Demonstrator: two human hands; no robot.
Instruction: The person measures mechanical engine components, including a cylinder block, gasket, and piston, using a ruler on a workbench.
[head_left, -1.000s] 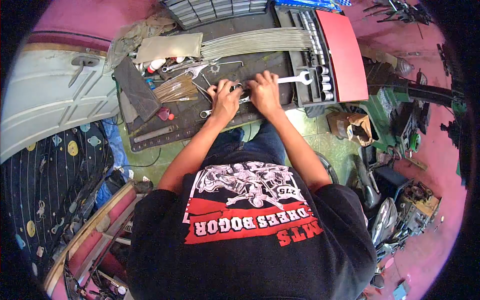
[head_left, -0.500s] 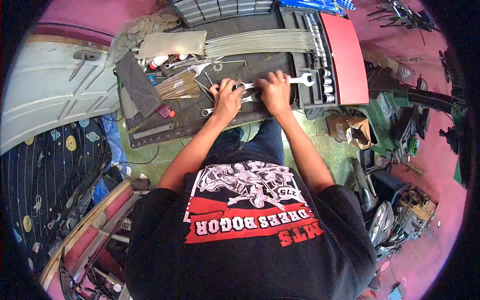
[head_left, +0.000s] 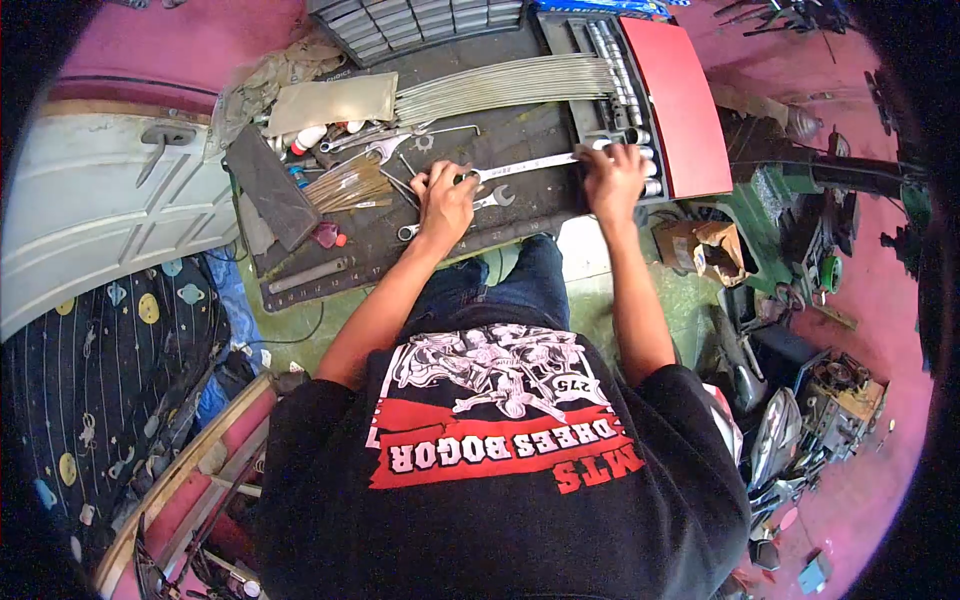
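Observation:
A long combination wrench (head_left: 530,164) lies across the dark workbench (head_left: 530,205). My left hand (head_left: 445,205) pinches its ring end, fingers curled. At the open-jaw end my right hand (head_left: 614,182) has its fingers bent over the metal; they are slightly blurred. Just below, nearer my body, a shorter wrench (head_left: 492,200) rests on the bench, its shaft partly hidden under my left hand. To the right of my right fingers stands a row of sockets (head_left: 648,170) in a dark tray.
Thin metal rods (head_left: 500,85) lie behind the wrenches. A red panel (head_left: 680,110) borders the sockets. Loose tools, brown sticks (head_left: 345,185) and a dark block (head_left: 272,185) fill the bench's left side. A cardboard box (head_left: 705,250) sits to the right, below bench level.
My right hand has moved right, from the wrench's middle to its open-jaw end, uncovering the shaft and the shorter wrench's jaw. The view has shifted slightly. My left hand stays at the ring end.

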